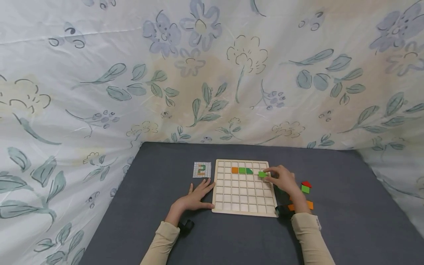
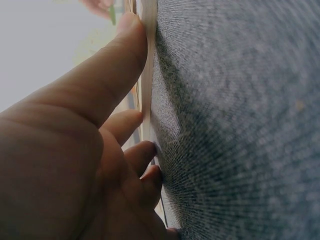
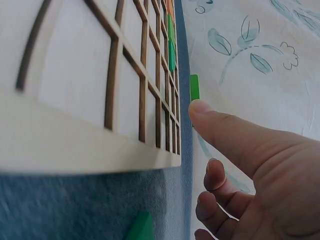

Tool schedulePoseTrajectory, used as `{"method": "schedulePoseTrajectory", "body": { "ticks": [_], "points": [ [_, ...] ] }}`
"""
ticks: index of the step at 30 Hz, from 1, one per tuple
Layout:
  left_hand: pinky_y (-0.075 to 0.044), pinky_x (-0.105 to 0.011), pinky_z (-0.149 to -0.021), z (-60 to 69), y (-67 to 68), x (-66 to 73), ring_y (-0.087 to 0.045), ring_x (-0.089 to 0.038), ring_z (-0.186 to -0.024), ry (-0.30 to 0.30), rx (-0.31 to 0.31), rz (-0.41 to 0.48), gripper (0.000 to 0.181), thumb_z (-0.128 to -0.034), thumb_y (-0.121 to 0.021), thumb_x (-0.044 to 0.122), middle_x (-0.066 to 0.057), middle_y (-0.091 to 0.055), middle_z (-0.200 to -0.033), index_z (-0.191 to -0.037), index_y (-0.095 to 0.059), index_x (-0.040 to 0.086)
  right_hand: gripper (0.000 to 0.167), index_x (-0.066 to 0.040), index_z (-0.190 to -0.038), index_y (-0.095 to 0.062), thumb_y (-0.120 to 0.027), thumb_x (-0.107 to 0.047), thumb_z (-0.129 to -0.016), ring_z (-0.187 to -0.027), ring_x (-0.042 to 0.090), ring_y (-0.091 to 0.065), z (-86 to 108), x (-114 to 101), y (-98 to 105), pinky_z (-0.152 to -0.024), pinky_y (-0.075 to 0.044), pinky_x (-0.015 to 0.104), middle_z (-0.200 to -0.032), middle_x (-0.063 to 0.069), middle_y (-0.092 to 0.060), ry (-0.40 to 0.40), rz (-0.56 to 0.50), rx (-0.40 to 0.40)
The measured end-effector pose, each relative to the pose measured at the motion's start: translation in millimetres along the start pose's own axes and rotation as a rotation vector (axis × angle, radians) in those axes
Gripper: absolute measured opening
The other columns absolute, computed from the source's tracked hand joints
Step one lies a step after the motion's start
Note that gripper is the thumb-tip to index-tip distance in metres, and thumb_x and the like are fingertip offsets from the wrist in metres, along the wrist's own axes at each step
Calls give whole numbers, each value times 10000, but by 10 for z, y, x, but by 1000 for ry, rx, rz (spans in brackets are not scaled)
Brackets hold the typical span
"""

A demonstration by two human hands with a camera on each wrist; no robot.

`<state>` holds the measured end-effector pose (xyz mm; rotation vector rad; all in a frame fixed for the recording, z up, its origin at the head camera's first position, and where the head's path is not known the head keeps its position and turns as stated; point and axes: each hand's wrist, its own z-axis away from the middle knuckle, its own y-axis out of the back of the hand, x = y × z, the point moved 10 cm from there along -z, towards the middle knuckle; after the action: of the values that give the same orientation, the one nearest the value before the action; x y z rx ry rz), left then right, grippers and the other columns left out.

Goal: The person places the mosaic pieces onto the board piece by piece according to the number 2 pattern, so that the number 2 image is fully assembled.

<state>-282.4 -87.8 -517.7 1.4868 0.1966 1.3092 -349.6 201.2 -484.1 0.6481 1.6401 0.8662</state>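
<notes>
Unplaced tiles [image 1: 310, 205] lie nearside of right hand [image 1: 283, 179], left hand [image 1: 194, 198] is spread against left edge of board [image 1: 245, 214], right pinches green tile [image 1: 262, 174] over it, three seated tiles [image 1: 242, 170] sit left of that, so looks early.

Tabletop [image 1: 246, 239]: dark grey, lower frame | grid board [image 1: 243, 198]: lower centre | card [image 1: 201, 170]: left of board | red, green, orange pieces [image 1: 305, 189]: lower right

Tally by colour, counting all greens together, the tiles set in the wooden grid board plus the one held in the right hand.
Orange: 1 (orange square tile in the wooden grid board)
Green: 3 (green square tile and dark green curved-edge tile in the board; light green tile in the right hand)
Total: 4
</notes>
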Motion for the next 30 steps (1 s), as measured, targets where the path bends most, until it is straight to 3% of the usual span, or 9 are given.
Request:
{"method": "schedulePoseTrajectory", "body": {
  "ticks": [30],
  "points": [
    [82, -665, -1049, 13, 3, 23, 6, -333, -1429, -5, -1, 2, 800, -882, -602, 414, -127, -58, -1558, -1504, -164, 167, 258, -152, -1066, -706, -712, -234, -822, -733, 155, -449, -102, -280, -250, -684, -223, 393, -843, 49, -530, 63, -22, -40]
  ]
}}
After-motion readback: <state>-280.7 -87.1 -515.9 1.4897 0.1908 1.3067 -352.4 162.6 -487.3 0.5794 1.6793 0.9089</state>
